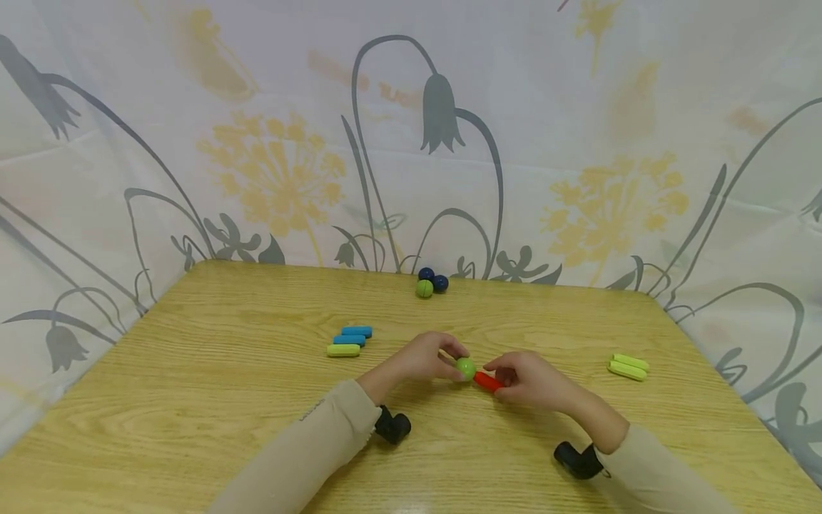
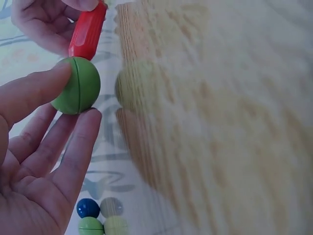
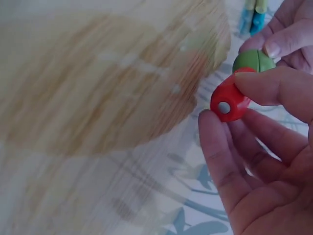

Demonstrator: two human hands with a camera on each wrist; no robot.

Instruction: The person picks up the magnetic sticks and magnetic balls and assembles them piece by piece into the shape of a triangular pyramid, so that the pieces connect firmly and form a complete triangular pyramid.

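A green ball (image 1: pixel 466 369) with a seam round its middle is pinched between the thumb and fingertips of my left hand (image 1: pixel 427 355). My right hand (image 1: pixel 531 382) holds a red stick (image 1: pixel 488 382) by its far end, thumb on one side and fingers on the other. The stick's near end meets the ball, as the left wrist view shows with the ball (image 2: pixel 80 85) right below the stick (image 2: pixel 89 32). A round silver metal tip (image 3: pixel 224 107) shows on the stick's free end in the right wrist view.
Two blue balls (image 1: pixel 440 283) and another green ball (image 1: pixel 424 289) sit together at the table's back edge. Two blue sticks (image 1: pixel 349 340) and a yellow-green one (image 1: pixel 343 350) lie left of my hands. Two yellow-green sticks (image 1: pixel 627 368) lie to the right. A patterned curtain (image 1: pixel 411 178) hangs behind.
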